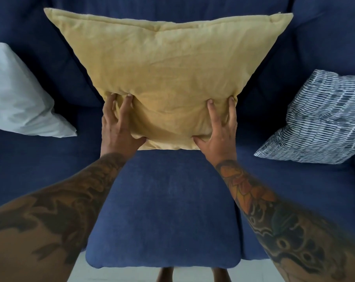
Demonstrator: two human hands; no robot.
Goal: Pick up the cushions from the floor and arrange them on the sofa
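Observation:
A large yellow cushion [166,74] stands upright against the backrest in the middle of the dark blue sofa [164,202]. My left hand [117,127] grips its lower left corner and my right hand [219,127] grips its lower right corner, fingers spread on its front and thumbs tucked under its bottom edge. A pale light-blue cushion [19,94] leans on the sofa at the left. At the right rests a blue-and-white patterned cushion [319,121].
The middle seat cushion juts toward me, its front edge just above a strip of pale floor [80,271]. Two bare feet [166,275] show below that edge. Seat surface stretches on either side of the yellow cushion.

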